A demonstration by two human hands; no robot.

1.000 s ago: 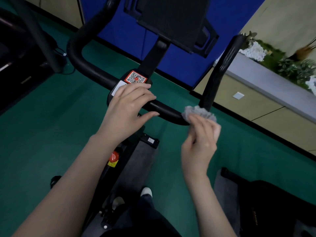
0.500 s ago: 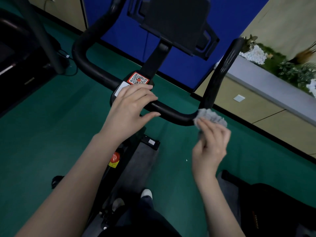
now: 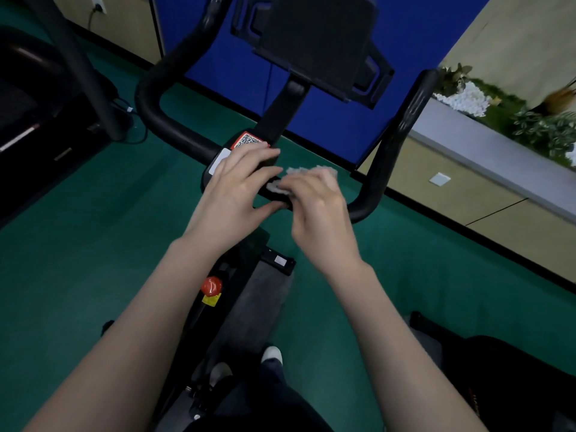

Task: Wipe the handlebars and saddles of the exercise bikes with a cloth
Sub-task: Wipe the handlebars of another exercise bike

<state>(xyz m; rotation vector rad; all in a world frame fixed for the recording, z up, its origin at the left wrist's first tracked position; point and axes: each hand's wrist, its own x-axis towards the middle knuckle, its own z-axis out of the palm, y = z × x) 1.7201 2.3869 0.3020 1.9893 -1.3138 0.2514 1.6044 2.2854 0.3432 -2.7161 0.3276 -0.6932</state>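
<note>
While the left hand (image 3: 240, 185) rests on the middle of the black handlebar (image 3: 156, 116), its fingers lie fairly straight across the clamp and its thumb stretches out below the bar, so it presses rather than grips. A red QR sticker (image 3: 247, 140) shows just beyond its fingertips, at 12 o'clock from the hand. The right hand (image 3: 318, 207) sits at 3 o'clock from the left one, nearly touching it, with its fingers curled over a small grey cloth (image 3: 311, 171). It holds the crumpled cloth against the top of the crossbar, and the cloth pokes out past the knuckles toward 12 o'clock; the hand is blurred, so the exact finger hold is unclear. From there the bar runs toward 3 o'clock and bends up into a glossy upright grip (image 3: 405, 126). A dark device holder (image 3: 318, 39) stands on its stem at 12 o'clock of the view. Below the hands, at 7 o'clock, a red knob (image 3: 212, 285) sits on the bike frame. Green floor (image 3: 78, 229) spreads around the bike, a blue panel (image 3: 405, 32) backs it, and a ledge with plants (image 3: 539, 126) lies at 2 o'clock.
</note>
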